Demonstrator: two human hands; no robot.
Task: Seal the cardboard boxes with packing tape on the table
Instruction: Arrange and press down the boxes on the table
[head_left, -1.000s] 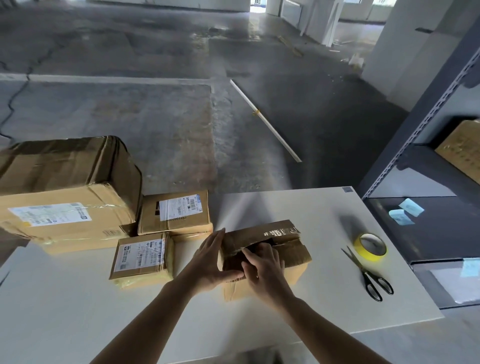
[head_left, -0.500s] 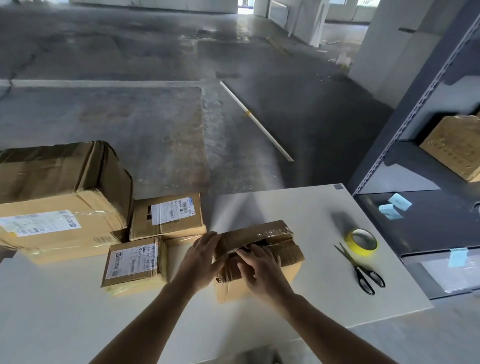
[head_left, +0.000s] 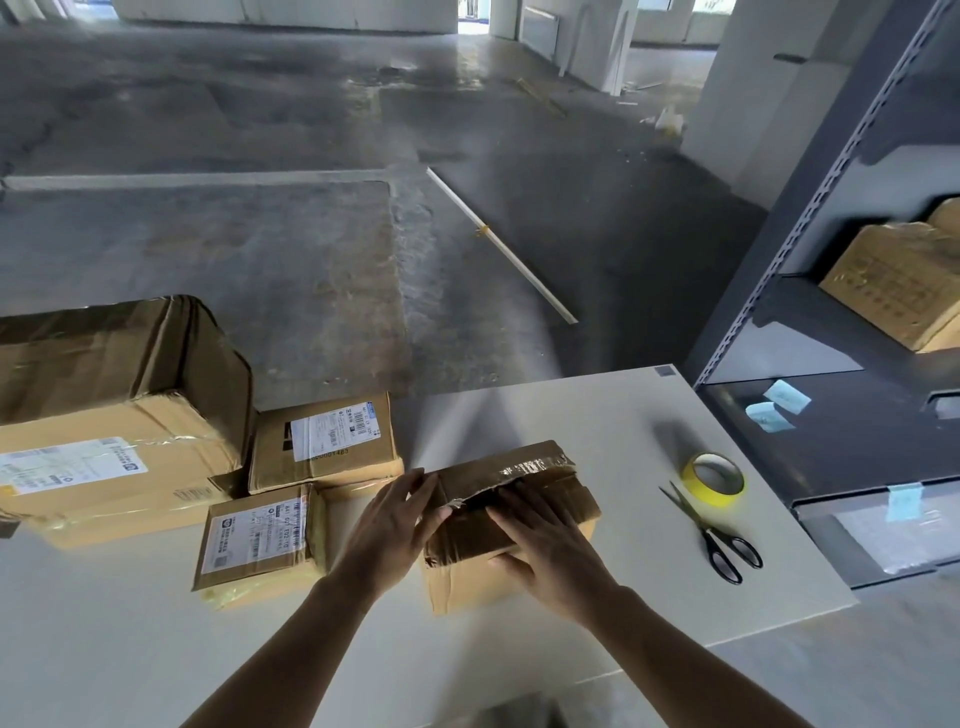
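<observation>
White table (head_left: 597, 415), bare concrete floor behind. Cardboard box (head_left: 467, 587) sits mid-table with a gap between its flaps. Left hand (head_left: 395, 525) lies flat on its 9 o'clock end. Right hand (head_left: 545, 551) presses the near flap, fingers straight - neither grips. Tape roll (head_left: 714, 480) and scissors (head_left: 722, 540) at 3 o'clock, other boxes (head_left: 322, 447) at 9.

My left arm (head_left: 291, 639) and my right arm (head_left: 675, 654) are bare. They reach out in front of me and lean in toward each other. My left hand (head_left: 395, 525) is flat, with the fingers straight and close together, pushing on the left end of the box (head_left: 524, 465). My right hand (head_left: 553, 551) lies palm down on top of the box. Its fingers are spread a little, and the thumb sticks out along the near edge.
</observation>
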